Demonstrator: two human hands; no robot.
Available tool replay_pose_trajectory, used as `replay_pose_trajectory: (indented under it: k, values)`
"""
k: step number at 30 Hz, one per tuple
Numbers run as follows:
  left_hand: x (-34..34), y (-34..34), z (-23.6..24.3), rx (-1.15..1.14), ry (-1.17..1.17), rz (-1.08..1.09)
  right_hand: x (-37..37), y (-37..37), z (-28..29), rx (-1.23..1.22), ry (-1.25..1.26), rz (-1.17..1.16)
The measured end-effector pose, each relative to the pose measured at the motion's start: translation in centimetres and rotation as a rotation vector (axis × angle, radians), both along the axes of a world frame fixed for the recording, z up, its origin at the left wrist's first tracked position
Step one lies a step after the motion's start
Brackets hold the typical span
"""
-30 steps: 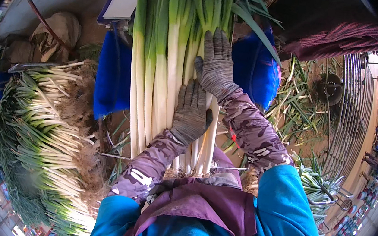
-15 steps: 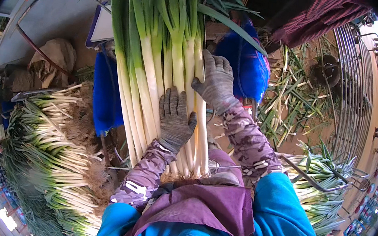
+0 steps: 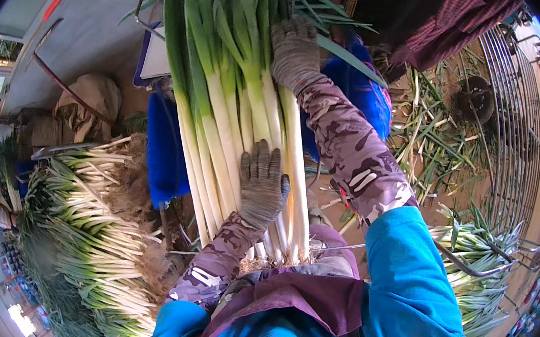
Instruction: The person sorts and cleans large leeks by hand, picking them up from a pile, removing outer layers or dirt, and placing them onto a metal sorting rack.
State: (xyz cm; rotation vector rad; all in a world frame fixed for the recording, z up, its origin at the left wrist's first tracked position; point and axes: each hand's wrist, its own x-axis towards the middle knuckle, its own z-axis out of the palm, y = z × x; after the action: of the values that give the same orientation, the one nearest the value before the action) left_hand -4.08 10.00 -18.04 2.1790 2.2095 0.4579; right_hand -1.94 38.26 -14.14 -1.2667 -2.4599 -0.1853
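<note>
A broad bundle of long green onions (image 3: pixel 228 124) lies in front of me, white root ends toward my lap and green leaves pointing away. My left hand (image 3: pixel 263 184), in a grey striped glove, rests flat on the white stalks, its fingers stretched out toward the leaves. Farther up, at the right edge of the bundle, my right hand (image 3: pixel 296 52) wears a matching glove. Its fingers bend over the green leaves there, while the thumb and fingertips are mostly hidden.
A long pile of green onions (image 3: pixel 99 235) lies at left, roots inward. More green onions (image 3: pixel 477 279) sit at right beside a bent metal bar (image 3: pixel 469 264). Blue covers (image 3: pixel 169 150) flank the bundle. Leaf scraps (image 3: pixel 443 135) litter the floor near a metal rack (image 3: pixel 511 129).
My right hand has moved away from me, from the upper white stalks up to the green leaves. My left hand stays flat on the stalks. The whole view has shifted slightly.
</note>
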Motion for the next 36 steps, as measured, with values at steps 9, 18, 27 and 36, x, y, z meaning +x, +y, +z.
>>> replay_pose_trajectory:
  k: [9,18,27,36]
  values:
    - [-0.1,0.8,-0.3,-0.086,0.024,-0.131,-5.0,5.5,3.7,-0.076,0.276,-0.329]
    - [-0.2,1.3,-0.3,-0.154,0.022,-0.159,-8.1,-0.7,-1.7,0.005,0.211,0.009]
    - [-1.1,-0.4,0.8,0.044,-0.164,-0.195,-4.2,-5.0,1.7,-0.339,0.343,0.13]
    - [-0.7,-0.5,0.5,-0.069,-0.082,-0.217,-5.2,0.5,2.8,-0.636,0.453,-0.152]
